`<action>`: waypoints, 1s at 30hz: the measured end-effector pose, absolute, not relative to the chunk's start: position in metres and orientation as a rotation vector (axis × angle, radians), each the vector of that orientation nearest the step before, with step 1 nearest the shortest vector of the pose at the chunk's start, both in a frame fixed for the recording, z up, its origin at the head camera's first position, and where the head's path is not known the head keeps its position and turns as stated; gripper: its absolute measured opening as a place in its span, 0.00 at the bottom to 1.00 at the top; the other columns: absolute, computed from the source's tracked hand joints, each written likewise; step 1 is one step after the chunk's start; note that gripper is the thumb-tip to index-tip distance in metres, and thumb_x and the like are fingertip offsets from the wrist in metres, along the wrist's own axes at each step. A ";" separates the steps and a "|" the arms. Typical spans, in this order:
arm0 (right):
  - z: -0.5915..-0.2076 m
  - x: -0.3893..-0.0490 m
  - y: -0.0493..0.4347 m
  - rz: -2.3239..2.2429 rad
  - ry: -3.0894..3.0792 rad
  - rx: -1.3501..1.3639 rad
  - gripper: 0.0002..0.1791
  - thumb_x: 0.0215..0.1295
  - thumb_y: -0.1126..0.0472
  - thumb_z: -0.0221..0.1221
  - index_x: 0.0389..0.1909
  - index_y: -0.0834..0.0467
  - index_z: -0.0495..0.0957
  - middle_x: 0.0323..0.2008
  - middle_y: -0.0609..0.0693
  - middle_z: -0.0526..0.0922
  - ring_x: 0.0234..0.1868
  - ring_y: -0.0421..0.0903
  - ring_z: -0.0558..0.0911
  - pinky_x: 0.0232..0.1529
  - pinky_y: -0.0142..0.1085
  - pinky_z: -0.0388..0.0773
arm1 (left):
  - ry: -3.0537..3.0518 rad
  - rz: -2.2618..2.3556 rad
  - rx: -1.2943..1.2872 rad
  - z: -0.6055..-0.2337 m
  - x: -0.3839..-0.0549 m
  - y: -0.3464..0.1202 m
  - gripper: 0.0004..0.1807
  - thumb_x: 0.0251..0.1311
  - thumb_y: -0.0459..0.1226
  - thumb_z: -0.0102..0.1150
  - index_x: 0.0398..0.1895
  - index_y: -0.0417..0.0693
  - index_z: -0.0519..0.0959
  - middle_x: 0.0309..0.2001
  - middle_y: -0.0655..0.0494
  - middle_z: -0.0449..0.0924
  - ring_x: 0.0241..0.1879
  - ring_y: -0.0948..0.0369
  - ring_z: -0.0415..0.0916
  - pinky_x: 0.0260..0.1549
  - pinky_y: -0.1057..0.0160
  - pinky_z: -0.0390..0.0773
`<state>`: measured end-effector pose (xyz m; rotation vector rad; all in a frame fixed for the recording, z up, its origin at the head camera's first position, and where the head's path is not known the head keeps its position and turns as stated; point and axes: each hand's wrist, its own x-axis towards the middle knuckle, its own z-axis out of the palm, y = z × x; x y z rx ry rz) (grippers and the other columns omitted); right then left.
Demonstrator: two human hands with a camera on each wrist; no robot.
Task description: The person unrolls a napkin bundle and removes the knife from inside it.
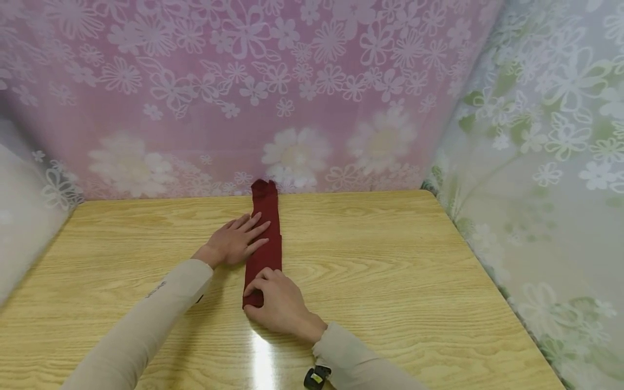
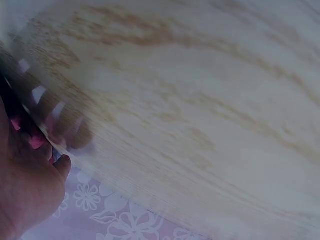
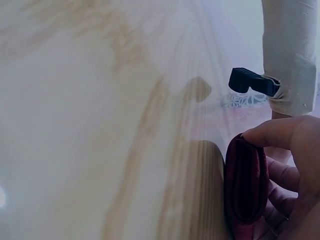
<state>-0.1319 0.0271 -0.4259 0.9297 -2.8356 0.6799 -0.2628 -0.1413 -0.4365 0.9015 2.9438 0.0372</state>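
Observation:
A dark red cloth (image 1: 267,254), folded into a long narrow strip, lies on the table from its back edge toward the front. My left hand (image 1: 239,238) rests on the middle of the strip, its fingers spread and straight across it. At the near end my right hand (image 1: 280,303) pinches the cloth between thumb and fingers. In the right wrist view that end of the cloth (image 3: 246,185) shows several folded layers, with the fingers of the right hand (image 3: 302,170) against it. The left wrist view shows the left hand (image 2: 32,195) at its left edge, the cloth mostly hidden.
The wood-patterned table (image 1: 380,281) reflects light in front of the cloth. A pink flowered curtain (image 1: 205,108) hangs right behind the table, and a pale flowered one (image 1: 551,179) runs along its right side. A black wrist device (image 1: 317,376) is at the right sleeve.

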 end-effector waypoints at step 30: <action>-0.429 -0.131 0.029 0.935 -2.819 0.833 0.03 0.53 0.52 0.60 0.27 0.41 0.82 0.31 0.35 0.71 0.33 0.35 0.68 0.34 0.26 0.67 | 2.929 0.013 0.881 -0.435 -0.262 -0.140 0.31 0.64 0.59 0.21 0.69 0.63 0.44 0.69 0.53 0.39 0.66 0.51 0.40 0.59 0.47 0.48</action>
